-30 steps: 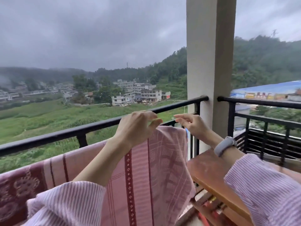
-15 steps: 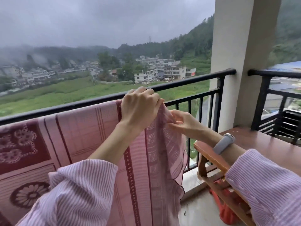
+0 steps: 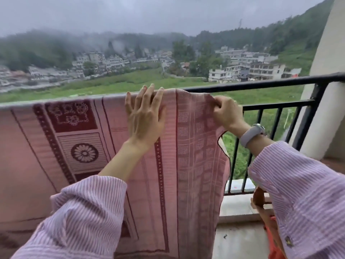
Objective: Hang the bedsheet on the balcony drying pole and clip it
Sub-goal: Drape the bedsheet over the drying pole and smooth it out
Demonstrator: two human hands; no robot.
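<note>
Left hand (image 3: pixel 144 116) now flattened on bedsheet (image 3: pixel 196 146), fingers straight, right hand (image 3: pixel 226 114) pinching its edge

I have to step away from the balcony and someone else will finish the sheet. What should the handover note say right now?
Left hand: fingers straight, pressing the bedsheet flat against the top rail.
Right hand: fingers curled, pinching the sheet's right edge just below the rail.
Bedsheet: draped over the black railing and hanging down on the balcony side; the rail to its right is bare.
Done: sheet is hung.
Left: smooth the right edge, then clip it. No clips are visible on the sheet or in either hand.
</note>
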